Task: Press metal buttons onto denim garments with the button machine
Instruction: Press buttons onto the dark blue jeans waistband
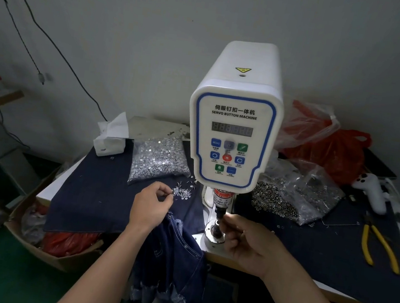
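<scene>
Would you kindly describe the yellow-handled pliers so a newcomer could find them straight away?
Start at the white button machine in the middle of the table. Look right, past the clear bags of metal parts, to the dark cloth near the table's right edge. The pliers lie there flat, the only tool with bright yellow handles.

The scene is dim and grey, with a bluish cast. The brightest spot is a small white glow at the base of the button machine (232,135), spilling onto the right hand (247,242); its white face catches soft light. The loose metal pieces in the clear bag (159,158) glint. Corners fall dark. Wide-angle bending curves the table (330,277) edges, and the outer areas are soft.
</scene>
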